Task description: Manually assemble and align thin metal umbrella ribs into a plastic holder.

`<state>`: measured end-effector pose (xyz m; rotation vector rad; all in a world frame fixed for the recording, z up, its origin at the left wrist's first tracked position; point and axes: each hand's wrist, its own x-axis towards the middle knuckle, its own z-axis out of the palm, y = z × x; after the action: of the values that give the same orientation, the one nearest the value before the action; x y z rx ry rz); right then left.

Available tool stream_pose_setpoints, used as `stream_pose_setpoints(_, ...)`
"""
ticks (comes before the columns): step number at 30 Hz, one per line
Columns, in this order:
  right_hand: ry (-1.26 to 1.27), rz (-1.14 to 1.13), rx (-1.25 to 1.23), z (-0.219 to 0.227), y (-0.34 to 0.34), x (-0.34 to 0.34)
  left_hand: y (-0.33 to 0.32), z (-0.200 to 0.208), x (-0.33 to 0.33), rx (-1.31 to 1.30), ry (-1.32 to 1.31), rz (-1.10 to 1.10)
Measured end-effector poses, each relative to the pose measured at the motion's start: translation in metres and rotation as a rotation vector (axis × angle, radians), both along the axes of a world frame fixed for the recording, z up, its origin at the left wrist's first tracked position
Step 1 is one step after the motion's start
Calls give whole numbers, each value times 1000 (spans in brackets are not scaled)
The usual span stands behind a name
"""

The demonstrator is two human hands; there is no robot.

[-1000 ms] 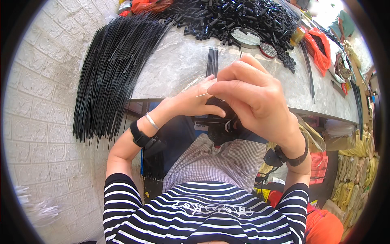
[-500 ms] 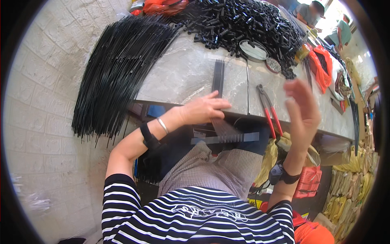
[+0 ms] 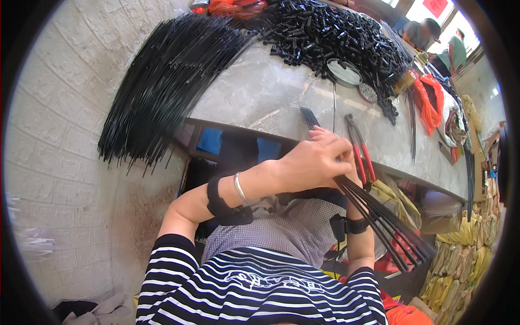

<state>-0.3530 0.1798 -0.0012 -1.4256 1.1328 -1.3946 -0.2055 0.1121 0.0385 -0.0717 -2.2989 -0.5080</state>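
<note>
we are finding the left hand [image 3: 309, 165] grasping the black rods [image 3: 379, 216] beside the grey table [image 3: 254, 92], apparently keeping them bunched; behind it, the right hand's [image 3: 352, 169] grip is escaping our judgement.

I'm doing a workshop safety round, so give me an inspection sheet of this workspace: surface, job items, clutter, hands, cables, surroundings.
Surface: table, mottled grey.
Job's things: bundle of black rods, in hand, near ends fanned out.
Clutter: rod pile hanging over the table's edge at left; heap of small black parts at the back; red-handled pliers, handles past the front edge; orange-red bag at right.
Hands: left hand closed on the bundle; right hand partly hidden behind it, grip unclear.
Cables: none identifiable for certain.
Surroundings: pale brick-patterned wall at left; two people in the background, upper right.
</note>
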Motion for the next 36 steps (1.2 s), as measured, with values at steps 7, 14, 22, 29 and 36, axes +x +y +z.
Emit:
stream_pose_setpoints(7, 460, 22, -222, 3, 18, -31, 48, -103, 22, 1666, -106, -124)
stream_pose_setpoints(14, 309, 146, -138, 7, 55, -36, 35, -107, -28, 2175, 291, -623)
stream_pose_setpoints(22, -63, 422, -221, -5, 51, 2, 54, -72, 20, 2334, 800, -255)
stream_pose_setpoints(29, -490, 557, -494, -27, -14, 81, 12, -26, 96, 1896, 1153, -239)
stream_pose_setpoints(36, -897, 556, 181, -32, 17, 138, -7, 10, 143, 1280, 1129, -277)
